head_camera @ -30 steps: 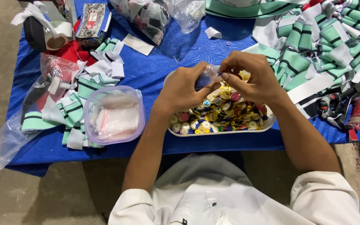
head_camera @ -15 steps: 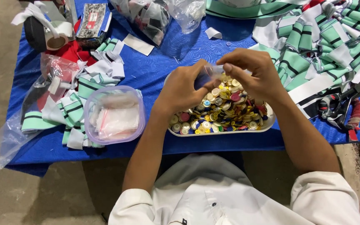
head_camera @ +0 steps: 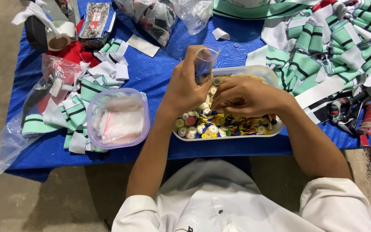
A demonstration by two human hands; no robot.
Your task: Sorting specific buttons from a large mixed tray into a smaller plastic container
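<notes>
My left hand (head_camera: 185,88) holds a small clear plastic bag (head_camera: 204,60) upright above a white oval tray (head_camera: 271,129) heaped with coloured buttons (head_camera: 202,126). My right hand (head_camera: 245,96) rests on the button pile just right of the bag, fingers curled down among the buttons; whether it pinches one is hidden. Both hands are close together over the tray's left half.
A lidded clear tub (head_camera: 117,118) of small bags sits left of the tray on the blue cloth (head_camera: 159,73). Green-and-white striped fabric pieces (head_camera: 323,56) pile at right and left. Tape rolls (head_camera: 50,36), plastic bags (head_camera: 159,15) and scissors (head_camera: 348,114) lie around.
The hands have separated slightly: my left hand lifted the small bag upright, and my right hand dropped from the bag down onto the buttons.
</notes>
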